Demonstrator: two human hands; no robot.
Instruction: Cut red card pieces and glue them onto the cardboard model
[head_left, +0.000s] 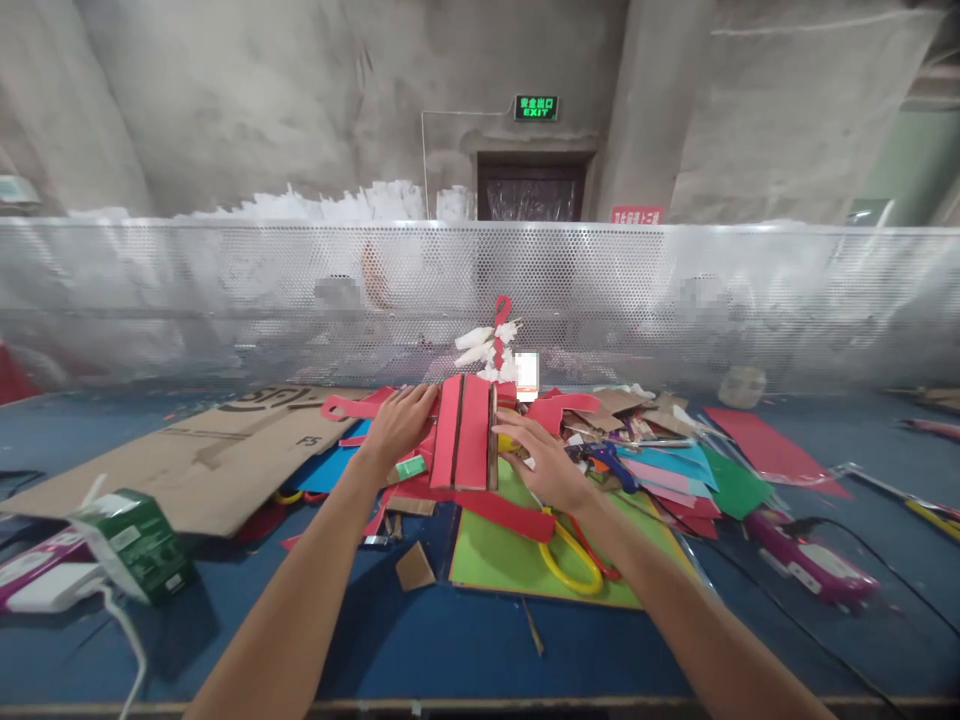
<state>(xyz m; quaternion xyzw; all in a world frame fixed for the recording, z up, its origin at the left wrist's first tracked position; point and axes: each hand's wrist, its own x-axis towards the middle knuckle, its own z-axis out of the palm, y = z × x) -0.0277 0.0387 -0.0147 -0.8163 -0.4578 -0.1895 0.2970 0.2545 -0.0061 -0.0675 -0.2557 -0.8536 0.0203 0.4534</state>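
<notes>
A red paper-covered cardboard piece (471, 435), with dark lengthwise gaps and a bare brown edge on its right, is held up in front of me. My left hand (403, 425) grips its left side, the fingers reaching toward its top. On the opposite side, my right hand (544, 462) has its fingertips against the brown edge. Below lie a curved red strip (480, 508) and scissors with yellow handles (574, 565), both over a light green sheet (502, 560). A blue glue gun (615, 466) rests just right of my right hand.
Flat brown cardboard (217, 460) covers the left side, near a green box (139, 545). Coloured sheets, a red sheet (780, 450) and a purple device (810, 565) with a cable lie right. White flowers (487, 345) and a phone (526, 376) stand before a perforated metal screen (225, 300).
</notes>
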